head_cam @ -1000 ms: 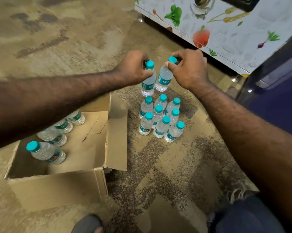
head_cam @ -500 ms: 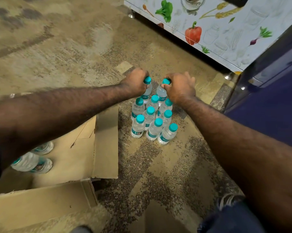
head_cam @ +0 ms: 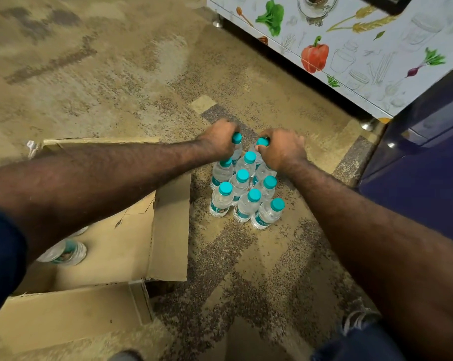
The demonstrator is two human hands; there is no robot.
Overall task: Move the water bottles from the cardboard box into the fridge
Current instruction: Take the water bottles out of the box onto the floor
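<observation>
**Two more bottles set down at the back of the floor cluster**

Patterned carpet carries the whole job, with the dark blue fridge at the right. A second ago both hands held bottles in the air; now they have come down to the far edge of the cluster. The left hand grips one bottle by the neck, and the right hand grips another the same way, both apparently standing on the carpet. That looks like staging, not loading: nothing has reached the fridge yet.

Count: seven upright bottles stand free, nine with the held pair. The cardboard box shows one bottle lying inside; the left arm may hide others.
</observation>
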